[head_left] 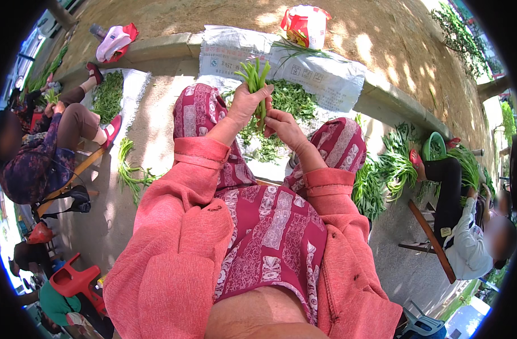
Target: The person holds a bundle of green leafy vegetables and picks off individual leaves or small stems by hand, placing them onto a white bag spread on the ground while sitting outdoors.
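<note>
In front of me, over my lap, my left hand is closed round a small bunch of green leaf-vegetable stems, whose pale cut-looking ends point up and away. Just right of it and lower, my right hand pinches at the lower part of the same bunch, its fingers bent together. Beyond and below the hands, a heap of loose green leaves lies on a flattened white woven sack between and past my knees. The bunch's lower end is partly hidden by my fingers.
Leafy greens lie on the ground to my right; stripped stems lie to my left. A red and white bag stands at the sack's far edge. Seated people work on both sides, one near a green basin. A concrete kerb runs beyond.
</note>
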### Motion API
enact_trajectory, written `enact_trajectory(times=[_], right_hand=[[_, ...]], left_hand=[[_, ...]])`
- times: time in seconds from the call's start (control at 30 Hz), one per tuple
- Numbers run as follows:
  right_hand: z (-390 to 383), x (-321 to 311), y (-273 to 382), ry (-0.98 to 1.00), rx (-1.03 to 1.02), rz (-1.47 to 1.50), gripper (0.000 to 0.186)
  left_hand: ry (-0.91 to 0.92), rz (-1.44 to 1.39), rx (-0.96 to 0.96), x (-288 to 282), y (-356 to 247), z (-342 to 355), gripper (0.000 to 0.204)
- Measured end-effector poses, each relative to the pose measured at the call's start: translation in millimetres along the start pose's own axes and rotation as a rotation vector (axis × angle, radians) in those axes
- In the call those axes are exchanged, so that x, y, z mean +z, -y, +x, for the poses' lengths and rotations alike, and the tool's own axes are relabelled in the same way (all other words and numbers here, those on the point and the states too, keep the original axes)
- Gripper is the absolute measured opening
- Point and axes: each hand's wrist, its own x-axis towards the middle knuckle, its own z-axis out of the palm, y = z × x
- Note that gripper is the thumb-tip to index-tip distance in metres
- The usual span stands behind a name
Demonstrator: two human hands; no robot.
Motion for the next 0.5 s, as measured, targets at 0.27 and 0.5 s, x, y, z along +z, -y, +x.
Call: enact_trajectory(times=[0.27, 0.5], right_hand=[[-4, -4, 10, 0.043, 0.035, -0.027, 0.018], [-1, -7, 11, -0.122, -0.011, -0.115, 0.018]], left_hand=[[-0.017, -0.070, 0.038, 11, -8, -8, 0.017], [0.001, 0.018, 0.056, 5, 2, -4, 0.020]])
